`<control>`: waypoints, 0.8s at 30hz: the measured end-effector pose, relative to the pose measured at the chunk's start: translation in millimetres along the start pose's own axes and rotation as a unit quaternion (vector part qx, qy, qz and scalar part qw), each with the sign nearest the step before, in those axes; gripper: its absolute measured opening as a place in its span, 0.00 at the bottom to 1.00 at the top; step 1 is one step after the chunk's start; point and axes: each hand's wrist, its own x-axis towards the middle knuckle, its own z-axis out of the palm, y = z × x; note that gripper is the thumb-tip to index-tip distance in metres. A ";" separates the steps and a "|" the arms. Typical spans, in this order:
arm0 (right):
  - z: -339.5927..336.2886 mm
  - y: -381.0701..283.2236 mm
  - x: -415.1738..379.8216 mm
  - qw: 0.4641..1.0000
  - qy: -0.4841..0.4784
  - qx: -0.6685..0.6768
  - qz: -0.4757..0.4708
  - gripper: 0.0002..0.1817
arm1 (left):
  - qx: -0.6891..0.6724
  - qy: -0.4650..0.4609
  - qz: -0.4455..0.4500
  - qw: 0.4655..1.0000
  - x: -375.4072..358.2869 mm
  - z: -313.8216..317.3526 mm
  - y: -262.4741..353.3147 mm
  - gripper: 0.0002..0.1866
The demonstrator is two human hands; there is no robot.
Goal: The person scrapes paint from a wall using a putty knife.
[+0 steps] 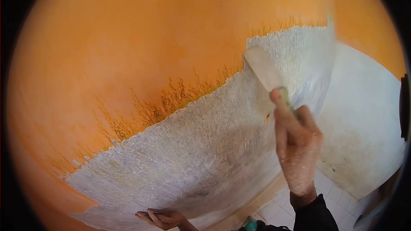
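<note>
My right hand point(297, 145) is closed around the green handle of a scraper point(262, 66). The scraper's wide, pale blade points up and left, its tip at the border between orange paint and the bare grey-white patch point(205, 132) of the wall. Low in the view, my left hand point(162, 219) is close to the lower part of this patch, fingers stretched and partly spread. It is in shadow, and I cannot make out anything held in it. Dark ragged streaks mark the orange paint point(128, 55) along the patch's upper edge.
To the right, around the corner, another wall has a whitish lower part point(364, 115) with brownish stains below orange paint. White floor tiles point(278, 207) show at the bottom. A small green object point(250, 223) is near the bottom edge. Dark shapes line the far right.
</note>
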 end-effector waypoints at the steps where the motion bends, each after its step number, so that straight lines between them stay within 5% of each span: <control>1: 7.2 6.2 -11.8 1.000 -0.012 0.005 0.003 0.31 | 0.011 -0.008 0.004 1.000 0.2 -2.0 -1.0 0.25; 24: 16.1 -9.2 -2.8 0.999 0.020 0.034 0.022 0.22 | 0.015 -0.012 0.012 1.000 -4.8 -4.6 -6.5 0.24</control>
